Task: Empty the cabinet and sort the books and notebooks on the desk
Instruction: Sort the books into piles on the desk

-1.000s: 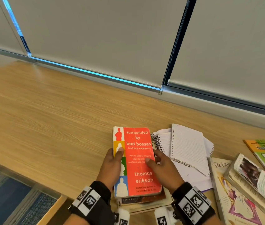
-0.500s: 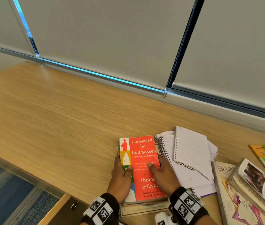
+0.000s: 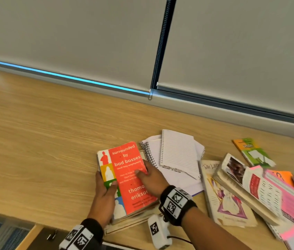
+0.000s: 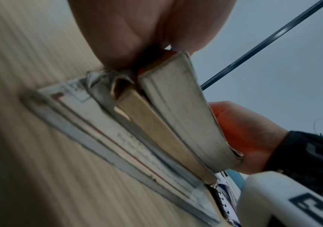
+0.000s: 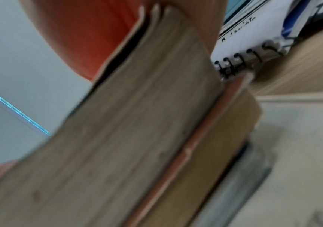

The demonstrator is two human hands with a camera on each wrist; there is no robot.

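A red paperback, "surrounded by bad bosses" [image 3: 126, 170], lies on top of a small stack of books [image 3: 133, 222] near the front edge of the wooden desk [image 3: 43, 141]. My left hand [image 3: 104, 193] grips its left side, thumb on the cover. My right hand [image 3: 151, 179] holds the right side, thumb pressed on the cover. The left wrist view shows the red paperback's page edges [image 4: 176, 107] above a thinner book and a flat pale book [image 4: 98, 122], with my left hand's fingers [image 4: 127, 30] at the corner. The right wrist view is blurred, with the page edges [image 5: 137, 122] filling it.
Open spiral notebooks [image 3: 178, 154] lie just right of the stack. Further right are a pale illustrated book [image 3: 227, 201], a thick open book [image 3: 247, 179], a pink notebook [image 3: 290, 201] and a green book [image 3: 252, 152]. Bare desk spreads to the left. Window blinds with a bead chain [image 3: 158, 51] stand behind.
Both hands stay on the red paperback, which has turned slightly so its top leans right. The view has swung right, and more of the books on the right show.
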